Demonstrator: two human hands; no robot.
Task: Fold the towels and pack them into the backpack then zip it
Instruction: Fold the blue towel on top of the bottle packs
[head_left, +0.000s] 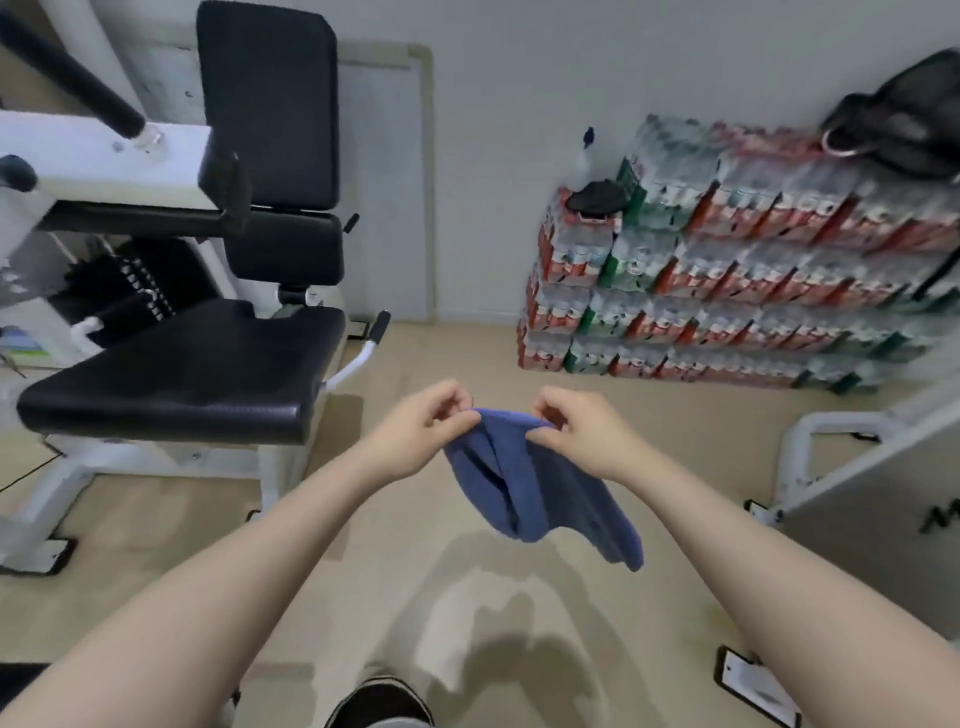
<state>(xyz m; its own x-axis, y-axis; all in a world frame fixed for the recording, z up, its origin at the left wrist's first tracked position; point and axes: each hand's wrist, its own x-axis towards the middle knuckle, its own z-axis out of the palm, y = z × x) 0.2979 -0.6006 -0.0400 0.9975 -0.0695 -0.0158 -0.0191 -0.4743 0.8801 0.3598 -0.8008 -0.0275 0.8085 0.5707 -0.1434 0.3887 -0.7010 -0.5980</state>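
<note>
A blue towel (540, 488) hangs in the air in front of me, bunched and drooping toward the floor. My left hand (415, 431) pinches its top edge on the left. My right hand (582, 434) pinches the same edge a little to the right. The two hands are close together. A black bag (904, 124), perhaps the backpack, lies on top of the stacked bottle packs at the far right.
A gym machine with a black padded seat (182, 384) stands at the left. Shrink-wrapped packs of water bottles (727, 275) are stacked against the wall on the right. Another white machine frame (841, 457) is at the right. My shoe (382, 701) shows on the beige floor.
</note>
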